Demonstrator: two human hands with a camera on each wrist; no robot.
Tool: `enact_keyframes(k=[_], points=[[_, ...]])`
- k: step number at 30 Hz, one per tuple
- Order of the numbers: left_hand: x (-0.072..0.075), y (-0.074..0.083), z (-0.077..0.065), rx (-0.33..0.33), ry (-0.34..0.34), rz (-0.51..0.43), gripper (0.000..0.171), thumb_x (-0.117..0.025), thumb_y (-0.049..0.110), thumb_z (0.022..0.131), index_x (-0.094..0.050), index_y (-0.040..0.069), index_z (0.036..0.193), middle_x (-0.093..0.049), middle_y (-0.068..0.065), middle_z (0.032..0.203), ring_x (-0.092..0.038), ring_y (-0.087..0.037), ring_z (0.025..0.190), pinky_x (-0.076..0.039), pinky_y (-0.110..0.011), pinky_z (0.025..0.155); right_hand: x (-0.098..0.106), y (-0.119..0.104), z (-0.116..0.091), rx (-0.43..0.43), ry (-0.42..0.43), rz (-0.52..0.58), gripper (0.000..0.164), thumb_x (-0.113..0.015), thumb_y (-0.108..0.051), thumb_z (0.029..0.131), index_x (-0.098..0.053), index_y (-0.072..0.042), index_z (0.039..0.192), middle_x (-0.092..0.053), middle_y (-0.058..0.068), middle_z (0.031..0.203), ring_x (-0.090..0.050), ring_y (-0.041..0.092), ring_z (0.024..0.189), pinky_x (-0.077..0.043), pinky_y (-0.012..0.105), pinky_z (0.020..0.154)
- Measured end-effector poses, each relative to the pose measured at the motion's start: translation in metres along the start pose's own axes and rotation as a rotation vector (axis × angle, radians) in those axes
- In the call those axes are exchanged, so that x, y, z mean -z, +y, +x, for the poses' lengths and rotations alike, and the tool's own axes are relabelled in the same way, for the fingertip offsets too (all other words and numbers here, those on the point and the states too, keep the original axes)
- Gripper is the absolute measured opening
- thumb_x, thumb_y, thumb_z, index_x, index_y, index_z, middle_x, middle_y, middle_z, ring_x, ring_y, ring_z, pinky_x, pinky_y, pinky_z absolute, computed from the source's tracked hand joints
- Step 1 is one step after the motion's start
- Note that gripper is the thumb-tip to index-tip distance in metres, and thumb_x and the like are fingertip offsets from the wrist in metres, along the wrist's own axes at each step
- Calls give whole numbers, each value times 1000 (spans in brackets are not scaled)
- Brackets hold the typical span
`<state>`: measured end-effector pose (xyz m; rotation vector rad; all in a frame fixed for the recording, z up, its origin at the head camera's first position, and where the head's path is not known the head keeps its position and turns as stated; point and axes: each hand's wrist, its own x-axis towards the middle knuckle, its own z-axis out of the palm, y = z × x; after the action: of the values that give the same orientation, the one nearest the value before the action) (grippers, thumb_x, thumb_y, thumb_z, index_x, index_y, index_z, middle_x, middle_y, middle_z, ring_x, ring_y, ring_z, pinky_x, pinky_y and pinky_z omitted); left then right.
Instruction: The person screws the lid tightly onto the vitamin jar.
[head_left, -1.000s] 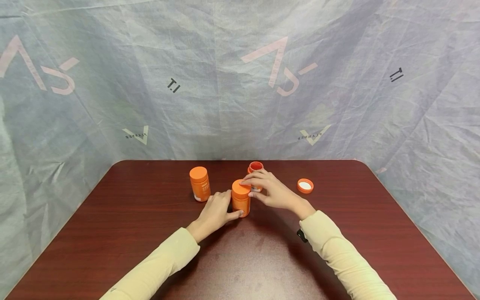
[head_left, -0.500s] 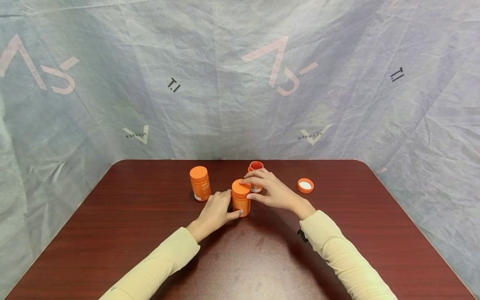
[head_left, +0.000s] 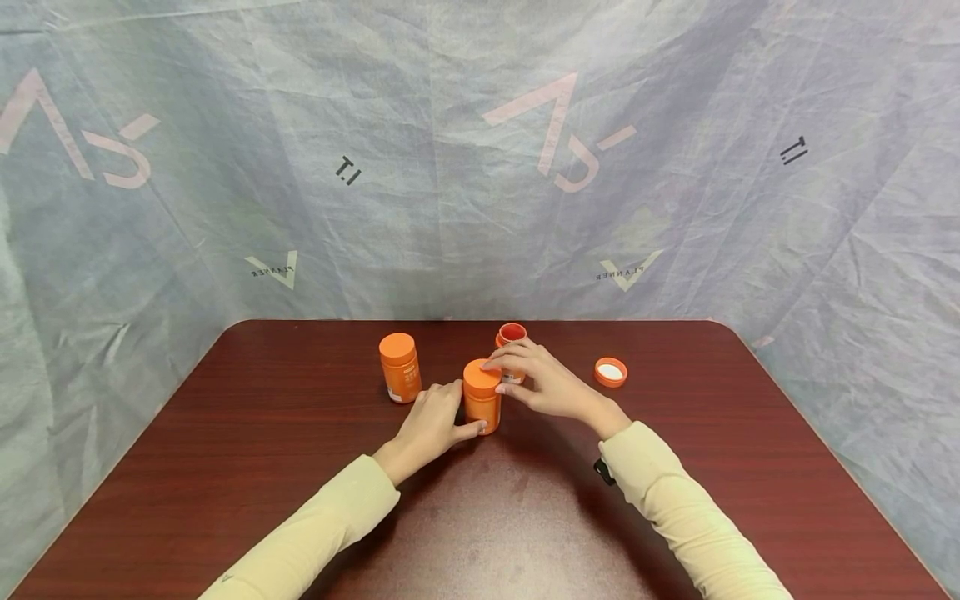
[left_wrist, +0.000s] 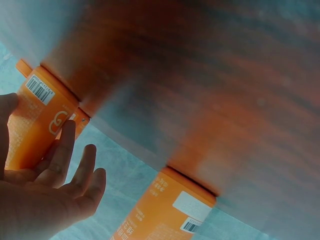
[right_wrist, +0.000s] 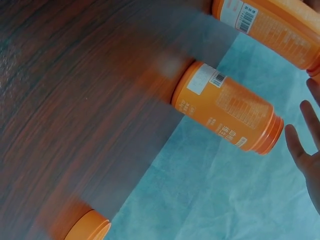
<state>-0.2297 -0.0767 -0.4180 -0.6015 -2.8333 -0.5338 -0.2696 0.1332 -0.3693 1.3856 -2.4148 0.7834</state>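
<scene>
An orange plastic bottle [head_left: 482, 412] stands upright on the table in the head view, its orange screw cap [head_left: 477, 377] on top. My left hand [head_left: 429, 425] grips the bottle's body from the left, thumb across the front near the base. Over the cap, my right hand [head_left: 546, 385] holds its right side between thumb and fingers. In the left wrist view, the barcode side of this bottle [left_wrist: 37, 112] faces the camera, with the outer fingers [left_wrist: 86, 167] spread off it. The right wrist view shows this bottle [right_wrist: 272, 31] at the top corner, beside my right hand's fingers [right_wrist: 311, 120].
Behind the right hand stands an uncapped orange bottle [head_left: 513, 332], partly hidden; its threaded neck shows in the right wrist view. A capped bottle [head_left: 402, 377] stands at the left. A loose cap [head_left: 611, 372] lies inside-up to the right. The dark red table [head_left: 285, 433] meets a grey cloth backdrop.
The right thumb slips slightly down along the cap's side, then back up. The left hand, the bottles and the loose cap stay in place.
</scene>
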Motion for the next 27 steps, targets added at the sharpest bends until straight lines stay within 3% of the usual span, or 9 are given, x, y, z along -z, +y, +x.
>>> enact_keyframes(k=[6, 13, 19, 23, 27], points=[[0, 0, 0, -9, 10, -6, 52, -68, 47, 76, -55, 9, 108, -63, -5, 92, -57, -25, 84, -43, -43, 78, -1, -1, 2, -13, 14, -29, 32, -70, -27, 80, -60, -15, 108, -58, -4, 108, -46, 12, 104, -38, 39, 86], [0, 0, 0, -11, 7, -10, 53, -69, 47, 76, -55, 8, 109, -64, -5, 94, -59, -26, 88, -44, -44, 80, 0, 0, 0, -9, -13, -4, 41, -68, -25, 82, -57, -17, 120, -56, -1, 120, -43, 17, 118, -34, 46, 96], [0, 1, -1, -8, 11, -4, 52, -68, 48, 76, -55, 8, 106, -63, -5, 90, -59, -27, 88, -44, -45, 80, 0, 1, -1, 30, -23, -10, 41, -64, -14, 84, -56, -17, 124, -55, 3, 126, -41, 23, 123, -32, 51, 97], [0, 1, -1, -9, 10, -7, 52, -68, 48, 76, -55, 8, 107, -63, -5, 91, -59, -28, 89, -44, -45, 81, 0, 0, -1, 34, -8, -20, 37, -65, -12, 83, -59, -17, 119, -57, 1, 122, -43, 21, 121, -34, 48, 94], [1, 1, -1, -9, 7, -10, 53, -68, 48, 76, -55, 8, 108, -64, -6, 92, -60, -28, 91, -44, -46, 81, 0, -1, 0, 17, 11, -38, 31, -68, -19, 82, -61, -16, 113, -58, -2, 115, -46, 16, 113, -36, 41, 88]])
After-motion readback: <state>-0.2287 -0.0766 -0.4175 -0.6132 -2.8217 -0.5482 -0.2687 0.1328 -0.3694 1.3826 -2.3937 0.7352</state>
